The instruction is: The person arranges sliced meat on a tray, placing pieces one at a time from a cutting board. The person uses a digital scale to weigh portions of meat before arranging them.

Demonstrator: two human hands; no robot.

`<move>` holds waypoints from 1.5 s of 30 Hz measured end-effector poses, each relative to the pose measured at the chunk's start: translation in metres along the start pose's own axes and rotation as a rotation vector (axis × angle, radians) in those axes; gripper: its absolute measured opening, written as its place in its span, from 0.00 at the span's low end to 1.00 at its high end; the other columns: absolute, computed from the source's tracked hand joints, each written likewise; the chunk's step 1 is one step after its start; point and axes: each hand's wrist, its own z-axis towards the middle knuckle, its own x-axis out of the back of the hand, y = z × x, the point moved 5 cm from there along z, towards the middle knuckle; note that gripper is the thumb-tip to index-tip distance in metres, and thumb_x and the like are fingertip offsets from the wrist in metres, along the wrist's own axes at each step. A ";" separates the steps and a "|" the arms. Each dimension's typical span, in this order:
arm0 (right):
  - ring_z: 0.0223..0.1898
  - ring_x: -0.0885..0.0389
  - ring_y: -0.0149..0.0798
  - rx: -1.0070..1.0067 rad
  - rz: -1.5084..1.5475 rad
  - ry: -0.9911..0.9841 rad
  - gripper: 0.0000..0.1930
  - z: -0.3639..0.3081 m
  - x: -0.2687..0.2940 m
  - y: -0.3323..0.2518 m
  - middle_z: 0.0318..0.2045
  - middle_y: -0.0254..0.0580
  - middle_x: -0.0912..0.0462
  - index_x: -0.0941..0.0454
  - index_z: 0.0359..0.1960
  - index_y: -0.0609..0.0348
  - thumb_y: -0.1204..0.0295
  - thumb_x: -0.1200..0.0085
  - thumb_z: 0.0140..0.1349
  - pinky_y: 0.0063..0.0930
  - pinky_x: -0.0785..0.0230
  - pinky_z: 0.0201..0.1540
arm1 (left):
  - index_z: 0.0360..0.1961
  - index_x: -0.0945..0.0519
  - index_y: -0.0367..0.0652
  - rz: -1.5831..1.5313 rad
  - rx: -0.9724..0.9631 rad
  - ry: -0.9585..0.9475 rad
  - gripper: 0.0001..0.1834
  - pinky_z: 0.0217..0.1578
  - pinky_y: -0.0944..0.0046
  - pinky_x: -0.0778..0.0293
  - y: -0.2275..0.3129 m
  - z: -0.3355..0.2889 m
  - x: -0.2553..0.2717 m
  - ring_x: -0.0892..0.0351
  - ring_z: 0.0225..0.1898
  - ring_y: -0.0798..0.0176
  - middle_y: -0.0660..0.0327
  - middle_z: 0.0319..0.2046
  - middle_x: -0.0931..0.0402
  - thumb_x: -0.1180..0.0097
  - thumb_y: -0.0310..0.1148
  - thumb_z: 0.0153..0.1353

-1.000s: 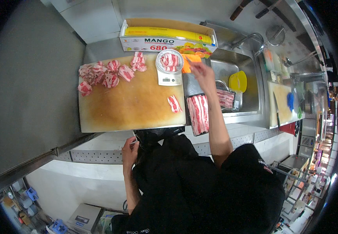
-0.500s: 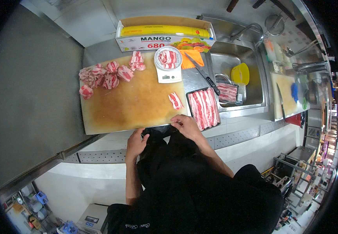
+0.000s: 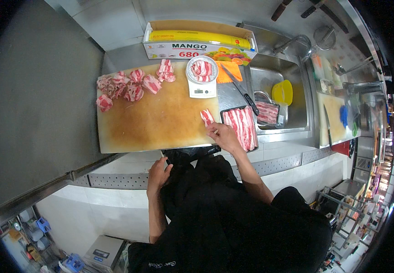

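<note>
R hand [image 3: 224, 137] was nearer — fingers bent at near end of meat strip [image 3: 206, 117], by board's [image 3: 156, 125] R edge, long axis slanting far-left; grip unclear. L hand's [image 3: 158, 174] grip, nr. board's near edge — couldn't tell.

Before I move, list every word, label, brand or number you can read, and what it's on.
I won't copy print out, but here is where it stands:
White carton: large black and red print, legible.
Yellow roll: small print, too small to read.
White scale: display, too small to read.
Black garment: white lettering, too unclear to read.
Grey appliance: panel marks, too small.
</note>
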 end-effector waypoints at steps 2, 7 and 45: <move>0.38 0.10 0.49 0.012 0.001 0.018 0.09 0.012 0.008 -0.007 0.36 0.47 0.10 0.13 0.45 0.53 0.68 0.36 0.65 0.43 0.19 0.45 | 0.62 0.22 0.41 -0.014 -0.015 0.024 0.27 0.58 0.47 0.24 -0.008 -0.004 -0.002 0.19 0.59 0.42 0.45 0.58 0.19 0.38 0.46 0.69; 0.37 0.11 0.57 0.069 -0.177 0.271 0.12 0.080 0.043 -0.015 0.33 0.52 0.11 0.11 0.40 0.54 0.60 0.38 0.65 0.49 0.20 0.43 | 0.63 0.23 0.42 -0.036 0.040 0.066 0.26 0.57 0.45 0.24 -0.012 -0.010 0.004 0.19 0.58 0.41 0.45 0.57 0.19 0.39 0.46 0.70; 0.37 0.10 0.45 -0.026 0.106 0.361 0.24 0.255 0.125 -0.039 0.36 0.53 0.10 0.15 0.42 0.69 0.56 0.31 0.56 0.38 0.20 0.43 | 0.61 0.21 0.40 -0.201 -0.021 0.253 0.24 0.57 0.47 0.24 -0.021 -0.011 0.038 0.18 0.55 0.39 0.45 0.53 0.17 0.37 0.40 0.68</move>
